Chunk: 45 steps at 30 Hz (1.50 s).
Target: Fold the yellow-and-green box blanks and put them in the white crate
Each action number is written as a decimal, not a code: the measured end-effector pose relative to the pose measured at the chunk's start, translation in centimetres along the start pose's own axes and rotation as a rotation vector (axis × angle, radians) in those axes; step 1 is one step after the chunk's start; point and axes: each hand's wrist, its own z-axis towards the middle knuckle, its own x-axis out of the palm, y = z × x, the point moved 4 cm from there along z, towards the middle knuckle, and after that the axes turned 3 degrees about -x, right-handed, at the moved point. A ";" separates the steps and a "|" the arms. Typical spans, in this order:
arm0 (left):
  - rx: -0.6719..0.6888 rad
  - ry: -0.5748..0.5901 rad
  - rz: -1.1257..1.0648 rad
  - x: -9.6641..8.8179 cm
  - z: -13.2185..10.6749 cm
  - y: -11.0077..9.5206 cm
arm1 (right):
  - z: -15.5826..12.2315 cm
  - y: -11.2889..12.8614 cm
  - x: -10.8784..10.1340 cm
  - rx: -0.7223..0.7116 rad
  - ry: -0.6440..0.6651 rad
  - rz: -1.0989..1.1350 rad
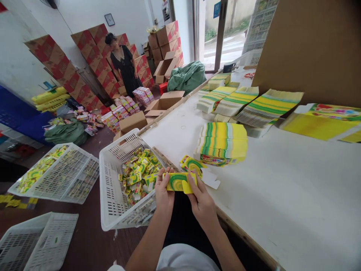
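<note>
Between my two hands is a small yellow and green printed carton (177, 182), held lengthwise just off the table's near edge. My left hand (165, 190) grips its left end. My right hand (200, 197) is closed on the right end, where a yellow flap stands out. Behind the carton, a flat printed carton blank (192, 164) lies on the table with a white flap beside it. Farther back sits a bundle of stacked blanks (222, 141). To the left, a white plastic basket (108, 195) holds many small yellow-green packets (139, 173).
The white table (282, 195) carries more stacks of blanks (270, 107) at the back, by a large cardboard sheet (316, 49). Other white crates (76, 173) stand on the floor at left. A person (124, 64) stands among stacked red-brown boxes (96, 60).
</note>
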 end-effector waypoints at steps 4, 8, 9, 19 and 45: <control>-0.012 -0.012 -0.047 -0.3 0.3 -0.6 | 0.1 -0.4 0.3 0.000 0.044 0.006; -0.015 0.008 -0.068 -0.1 0.3 -0.9 | 0.1 -1.0 0.2 -0.009 0.152 0.041; -0.017 0.010 -0.068 -0.1 0.3 -0.9 | 0.1 -1.1 0.2 -0.004 0.183 0.051; -0.038 0.051 0.016 -0.6 -0.4 0.3 | -0.1 -1.5 0.2 0.147 0.134 0.129; 0.700 -0.121 0.590 -6.4 6.3 -9.2 | 4.3 -3.9 -3.8 0.343 -0.089 -0.443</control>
